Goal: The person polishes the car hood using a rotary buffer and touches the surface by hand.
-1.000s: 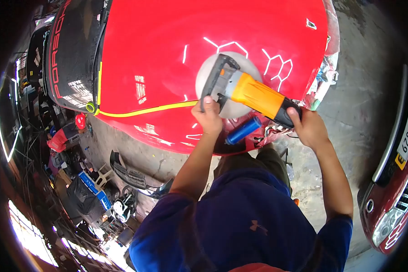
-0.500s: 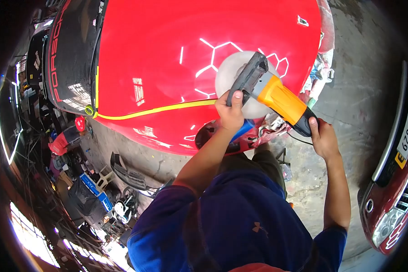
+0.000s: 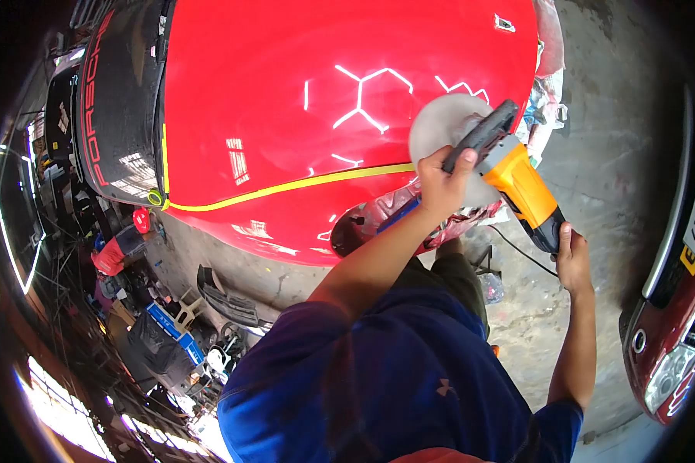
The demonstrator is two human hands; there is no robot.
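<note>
An orange and black car polisher (image 3: 527, 184) is held in both hands. Its round white pad (image 3: 439, 127), blurred at the rim, lies against the glossy red car hood (image 3: 278, 85) near the front end. My left hand (image 3: 445, 182) is closed around the black front handle (image 3: 483, 133). At the rear end of the machine, my right hand (image 3: 573, 261) wraps the black grip, with the thumb on top. Yellow tape (image 3: 286, 187) follows the hood's side edge and runs up to the pad. A black power cord (image 3: 523, 253) trails from behind the fender toward the right hand.
Crumpled covering (image 3: 547, 104) hangs along the car's front. The headlight opening (image 3: 355, 231) is exposed near my left forearm. A dark red vehicle (image 3: 672, 347) stands at right. At left, a person in a red cap (image 3: 141, 220) bends near a black bumper part (image 3: 228, 301) and floor clutter.
Both hands have moved the polisher right and slightly down in view, toward the hood's front corner. The pad now sits past its former spot, and more white reflections show on the hood.
</note>
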